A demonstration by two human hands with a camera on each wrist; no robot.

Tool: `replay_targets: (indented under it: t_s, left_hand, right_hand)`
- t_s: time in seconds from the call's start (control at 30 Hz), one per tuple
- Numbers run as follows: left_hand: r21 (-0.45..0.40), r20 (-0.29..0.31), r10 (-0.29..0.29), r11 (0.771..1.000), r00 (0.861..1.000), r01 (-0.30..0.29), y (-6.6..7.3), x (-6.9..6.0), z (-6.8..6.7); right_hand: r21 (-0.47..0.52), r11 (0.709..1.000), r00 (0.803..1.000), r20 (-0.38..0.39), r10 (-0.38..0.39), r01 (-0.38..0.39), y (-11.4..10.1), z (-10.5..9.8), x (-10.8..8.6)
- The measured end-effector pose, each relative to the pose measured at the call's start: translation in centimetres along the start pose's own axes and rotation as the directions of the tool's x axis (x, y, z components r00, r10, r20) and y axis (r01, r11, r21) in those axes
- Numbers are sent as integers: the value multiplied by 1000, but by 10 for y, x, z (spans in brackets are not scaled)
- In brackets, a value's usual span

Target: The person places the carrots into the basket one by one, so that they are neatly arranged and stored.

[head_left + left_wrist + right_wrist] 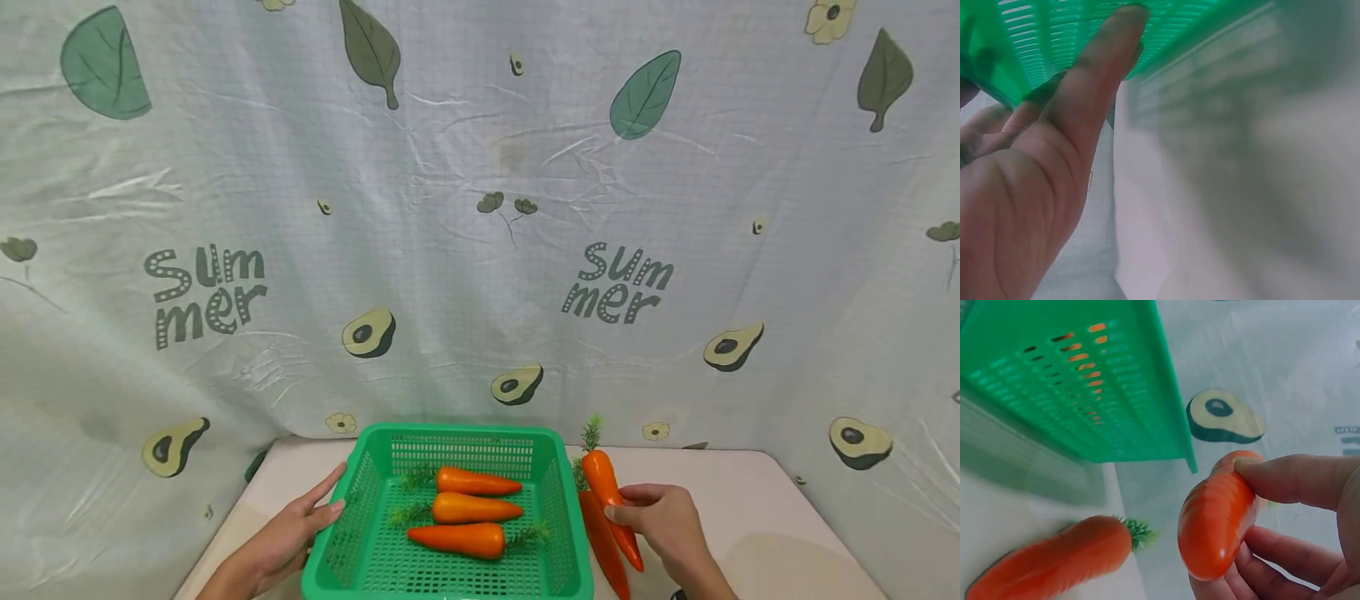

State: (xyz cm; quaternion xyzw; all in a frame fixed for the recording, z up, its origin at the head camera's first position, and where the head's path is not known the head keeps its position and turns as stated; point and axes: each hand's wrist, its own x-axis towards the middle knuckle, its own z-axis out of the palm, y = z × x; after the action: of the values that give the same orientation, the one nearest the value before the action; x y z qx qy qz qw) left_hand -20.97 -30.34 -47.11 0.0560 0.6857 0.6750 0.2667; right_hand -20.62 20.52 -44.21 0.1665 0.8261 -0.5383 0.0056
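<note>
My right hand [663, 521] pinches an orange carrot [602, 477] with a green leafy top, just outside the basket's right wall. In the right wrist view, thumb and fingers close around this carrot [1219, 519], its tip toward the camera. Beneath it a second carrot [602, 546] lies on the table along the basket. The green plastic basket [351, 486] has slotted walls and holds several carrots: an upper one [478, 481], a middle one [476, 508] and a lower one [457, 540] pointing left. Against the basket's left side, my left hand [288, 537] rests with its fingers extended.
The basket stands on a pale table [738, 500], whose far edge meets a hanging curtain [450, 250] printed with leaves, avocados and lettering. The curtain also runs down both sides of the table.
</note>
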Motion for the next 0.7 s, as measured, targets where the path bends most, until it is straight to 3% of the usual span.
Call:
replay_targets:
  t_s: [0.7]
  left_hand:
    - [-15, 30, 22, 1000, 999, -21, -1, 1, -1]
  right_hand:
    - [-19, 996, 994, 71, -89, 90, -17, 12, -13]
